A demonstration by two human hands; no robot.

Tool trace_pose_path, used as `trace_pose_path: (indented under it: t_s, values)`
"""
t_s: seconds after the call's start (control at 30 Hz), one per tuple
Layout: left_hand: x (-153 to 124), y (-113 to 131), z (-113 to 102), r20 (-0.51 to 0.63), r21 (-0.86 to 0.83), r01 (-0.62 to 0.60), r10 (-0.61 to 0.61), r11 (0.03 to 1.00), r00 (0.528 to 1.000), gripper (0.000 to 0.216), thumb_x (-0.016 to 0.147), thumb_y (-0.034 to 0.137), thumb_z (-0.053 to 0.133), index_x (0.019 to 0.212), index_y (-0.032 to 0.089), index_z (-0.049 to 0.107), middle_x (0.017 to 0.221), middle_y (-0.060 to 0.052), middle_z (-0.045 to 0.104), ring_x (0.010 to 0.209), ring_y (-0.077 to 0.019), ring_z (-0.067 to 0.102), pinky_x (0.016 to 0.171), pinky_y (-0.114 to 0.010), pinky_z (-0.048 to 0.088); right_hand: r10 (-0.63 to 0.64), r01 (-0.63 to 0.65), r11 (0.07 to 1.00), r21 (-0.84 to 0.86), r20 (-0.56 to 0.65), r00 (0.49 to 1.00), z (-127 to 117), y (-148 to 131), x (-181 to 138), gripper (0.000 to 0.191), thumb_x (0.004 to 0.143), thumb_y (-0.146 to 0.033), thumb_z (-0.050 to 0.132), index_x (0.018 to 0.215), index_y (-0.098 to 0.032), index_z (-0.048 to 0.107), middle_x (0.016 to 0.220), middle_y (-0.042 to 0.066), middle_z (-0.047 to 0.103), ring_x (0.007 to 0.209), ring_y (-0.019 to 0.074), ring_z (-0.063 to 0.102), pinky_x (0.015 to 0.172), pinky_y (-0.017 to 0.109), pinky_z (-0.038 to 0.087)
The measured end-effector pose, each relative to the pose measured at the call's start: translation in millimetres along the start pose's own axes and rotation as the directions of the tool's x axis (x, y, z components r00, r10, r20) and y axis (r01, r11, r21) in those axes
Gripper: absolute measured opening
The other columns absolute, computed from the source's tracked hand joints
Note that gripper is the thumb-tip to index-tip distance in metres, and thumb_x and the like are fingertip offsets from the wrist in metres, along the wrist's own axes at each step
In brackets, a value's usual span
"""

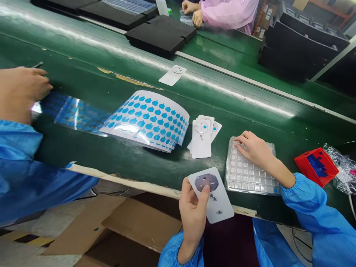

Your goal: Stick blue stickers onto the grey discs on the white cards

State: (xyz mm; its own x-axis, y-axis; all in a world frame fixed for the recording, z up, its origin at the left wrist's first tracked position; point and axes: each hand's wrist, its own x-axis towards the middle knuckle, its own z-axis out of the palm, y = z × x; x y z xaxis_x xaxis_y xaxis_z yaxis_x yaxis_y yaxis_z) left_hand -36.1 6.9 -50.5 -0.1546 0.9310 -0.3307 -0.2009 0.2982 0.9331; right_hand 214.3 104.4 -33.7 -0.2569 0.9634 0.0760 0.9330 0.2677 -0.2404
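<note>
My left hand (193, 213) is closed on a white card (215, 200), held upright over the near table edge, with my thumb pressed on the card's round grey disc (206, 181). My right hand (254, 148) rests on the far left corner of a clear plastic tray (250, 174) of small square cells. Its fingers are curled together with the tips down in the cells, and whatever they pinch is hidden. A small fanned stack of similar white cards (202, 139) lies just left of the tray.
A curled sheet of blue stickers (150, 120) and a shiny film strip (75, 115) lie on the green belt (83, 59). A co-worker's hand (19, 92) in a blue sleeve is at far left. Also here: a single card (172, 75), black foam trays (161, 33), a red box (317, 167), a cardboard box (125, 226) below, and a person in pink (222, 13) opposite.
</note>
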Motion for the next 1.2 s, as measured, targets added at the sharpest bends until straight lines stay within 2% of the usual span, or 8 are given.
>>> trace_pose_path:
  t_s: [0.2,0.3,0.37,0.43,0.53,0.63,0.93,1.2]
  values:
    - [-2,1,7,-0.004,-0.023,-0.04,0.04,0.999,0.999,0.028,0.088,0.038,0.079,0.102,0.02,0.063,0.085,-0.001,0.076,0.073,-0.0181,0.073,0.065,-0.023,0.057,0.022,-0.016,0.993,0.114,-0.053,0.998,-9,-4,3,0.017,0.106,-0.026,0.055,0.097,-0.023,0.07,0.088,0.003,0.07,0.081,0.0194,0.065,0.068,0.031,0.048]
    - [2,10,16,0.045,-0.005,-0.043,0.044,0.999,0.998,0.026,0.091,0.038,0.076,0.104,0.021,0.063,0.087,-0.001,0.076,0.075,-0.0181,0.073,0.067,-0.024,0.057,0.091,-0.039,0.937,0.347,-0.135,0.987,-26,-22,-11,0.016,0.105,-0.031,0.061,0.096,-0.025,0.073,0.088,0.003,0.074,0.078,0.0197,0.068,0.065,0.032,0.053]
    - [7,19,22,0.117,0.022,-0.029,0.026,0.999,0.993,0.026,0.091,0.038,0.075,0.107,0.021,0.063,0.09,-0.001,0.076,0.077,-0.0187,0.073,0.067,-0.025,0.058,0.204,-0.083,0.799,0.596,-0.139,0.969,-38,-39,-26,0.013,0.1,-0.038,0.071,0.098,-0.027,0.076,0.091,0.004,0.077,0.08,0.0211,0.072,0.061,0.032,0.057]
    - [10,26,29,0.188,0.038,-0.029,0.022,0.999,0.982,0.026,0.092,0.038,0.074,0.108,0.021,0.063,0.092,-0.001,0.075,0.08,-0.0196,0.072,0.069,-0.026,0.059,0.311,-0.158,0.604,0.781,-0.049,0.949,-47,-55,-41,0.02,0.094,-0.042,0.08,0.105,-0.026,0.078,0.091,0.004,0.078,0.077,0.0212,0.074,0.057,0.031,0.06]
    - [11,33,38,0.257,0.04,-0.056,0.044,0.998,0.965,0.024,0.095,0.036,0.071,0.112,0.021,0.062,0.095,-0.002,0.074,0.082,-0.0201,0.072,0.069,-0.027,0.059,0.385,-0.252,0.362,0.897,0.102,0.917,-48,-70,-57,0.03,0.086,-0.045,0.089,0.103,-0.022,0.078,0.083,0.004,0.078,0.068,0.0191,0.074,0.053,0.028,0.061]
    - [6,34,45,0.295,0.069,-0.086,0.062,0.994,0.953,0.021,0.098,0.033,0.068,0.115,0.022,0.062,0.097,-0.002,0.074,0.08,-0.0197,0.07,0.068,-0.028,0.057,0.397,-0.263,0.251,0.932,0.148,0.906,-42,-72,-65,0.027,0.084,-0.045,0.091,0.087,-0.022,0.078,0.076,0.002,0.075,0.06,0.0157,0.07,0.053,0.027,0.062]
    - [-3,33,57,0.322,0.188,-0.252,0.182,0.949,0.929,0.02,0.1,0.026,0.066,0.12,0.023,0.062,0.101,-0.003,0.075,0.09,-0.0222,0.073,0.082,-0.033,0.058,0.465,-0.251,0.189,0.949,0.139,0.874,-40,-64,-78,0.023,0.082,-0.042,0.093,0.088,-0.023,0.082,0.08,0.003,0.079,0.07,0.0183,0.078,0.064,0.028,0.069]
    - [-7,33,61,0.334,0.227,-0.388,0.303,0.893,0.893,0.022,0.101,0.021,0.065,0.124,0.024,0.063,0.102,0.001,0.074,0.086,-0.0166,0.072,0.075,-0.026,0.057,0.472,-0.237,0.173,0.956,0.131,0.872,-40,-61,-81,0.022,0.083,-0.04,0.092,0.086,-0.022,0.08,0.082,0.002,0.079,0.066,0.0157,0.075,0.064,0.027,0.069]
